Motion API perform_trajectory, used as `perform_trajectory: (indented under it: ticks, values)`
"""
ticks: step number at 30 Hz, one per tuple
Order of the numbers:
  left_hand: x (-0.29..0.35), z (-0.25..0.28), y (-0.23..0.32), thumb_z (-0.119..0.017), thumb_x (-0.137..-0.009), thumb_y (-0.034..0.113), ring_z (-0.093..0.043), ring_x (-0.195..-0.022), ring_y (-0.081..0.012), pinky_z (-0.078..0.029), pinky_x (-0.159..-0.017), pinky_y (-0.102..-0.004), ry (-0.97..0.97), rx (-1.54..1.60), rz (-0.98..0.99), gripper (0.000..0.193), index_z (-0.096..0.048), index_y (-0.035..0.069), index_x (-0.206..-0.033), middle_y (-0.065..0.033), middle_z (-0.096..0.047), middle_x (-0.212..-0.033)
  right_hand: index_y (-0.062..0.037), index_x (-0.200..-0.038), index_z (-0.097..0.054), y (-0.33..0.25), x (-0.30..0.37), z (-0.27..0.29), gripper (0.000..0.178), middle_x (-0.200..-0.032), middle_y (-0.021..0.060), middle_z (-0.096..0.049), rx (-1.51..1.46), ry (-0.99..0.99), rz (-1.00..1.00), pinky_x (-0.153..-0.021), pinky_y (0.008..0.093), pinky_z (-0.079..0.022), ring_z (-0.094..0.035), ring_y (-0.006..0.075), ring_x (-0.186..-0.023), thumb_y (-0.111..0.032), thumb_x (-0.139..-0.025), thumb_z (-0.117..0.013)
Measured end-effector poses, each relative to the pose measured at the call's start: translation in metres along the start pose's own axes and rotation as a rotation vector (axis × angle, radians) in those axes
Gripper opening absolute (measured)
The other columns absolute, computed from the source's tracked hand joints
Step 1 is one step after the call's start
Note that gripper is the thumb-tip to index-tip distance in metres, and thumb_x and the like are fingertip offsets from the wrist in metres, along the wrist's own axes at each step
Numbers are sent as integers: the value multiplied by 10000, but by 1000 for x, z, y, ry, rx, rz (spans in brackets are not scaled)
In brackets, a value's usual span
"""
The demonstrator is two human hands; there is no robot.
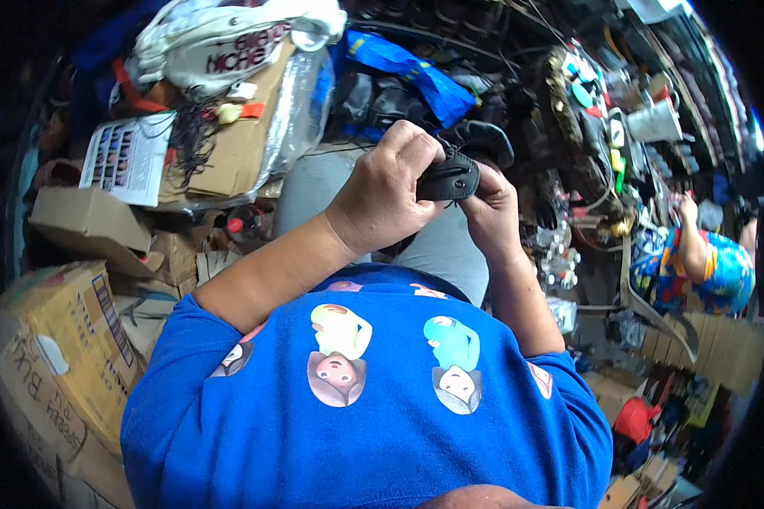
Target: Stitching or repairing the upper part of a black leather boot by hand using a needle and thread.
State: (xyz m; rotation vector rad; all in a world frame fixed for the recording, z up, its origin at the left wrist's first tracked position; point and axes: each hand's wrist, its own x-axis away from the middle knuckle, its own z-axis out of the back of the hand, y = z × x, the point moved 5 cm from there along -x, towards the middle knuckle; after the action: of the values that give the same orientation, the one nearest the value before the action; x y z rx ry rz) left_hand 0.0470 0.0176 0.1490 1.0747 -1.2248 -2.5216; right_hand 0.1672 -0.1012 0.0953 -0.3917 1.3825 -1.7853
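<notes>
i have the black shoe (486, 137) raised above the grey-trousered lap (450, 246), its eyelet flap (452, 181) facing up. the left hand (386, 182) grips the flap's near side; the right hand (497, 212) pinches its other edge, some fingertips hidden. i'd favour a firm, even hold so it doesn't twist. cardboard (225, 165) edges the left, small bottles (560, 263) the right; room seems best over the lap.

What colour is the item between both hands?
The item is black, best seen in the head view.

Two foreground hands (380, 188) (497, 219), one white cloth bag (229, 53) and one picture sheet (127, 159) show
</notes>
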Motion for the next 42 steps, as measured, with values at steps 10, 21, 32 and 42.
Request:
perform_trajectory:
  ticks: [10,21,32,42]
  values:
    - [-3,-57,17,-710,-567,-11,-611,-767,-280,-512,-681,-334,-135,64,-86,297,-597,14,-840,-132,-595,-841,-7,-1017,-671,31,45,35,198,-905,-1,-655,-563,69,-228,-705,214,-437,-557,58,-797,-44,-827,-625]
    - [-13,-84,23,-704,-577,-11,-604,-765,-273,-504,-693,-329,-158,119,-93,296,-596,23,-850,-123,-593,-842,-25,-1039,-674,49,52,52,217,-910,14,-658,-732,104,-252,-734,234,-429,-561,87,-813,-67,-832,-625]
    - [-16,-91,19,-677,-607,-21,-606,-740,-258,-502,-665,-298,-261,136,51,269,-595,6,-862,-122,-585,-832,-17,-954,-656,43,47,51,113,-846,21,-636,-899,136,-233,-679,233,-421,-540,77,-751,-78,-867,-617]
    - [-20,-91,23,-694,-593,-23,-614,-762,-244,-506,-679,-306,-228,123,-67,296,-608,15,-874,-116,-600,-866,10,-922,-678,31,60,72,123,-853,53,-650,-260,289,-214,-702,237,-482,-592,100,-752,0,-800,-672]
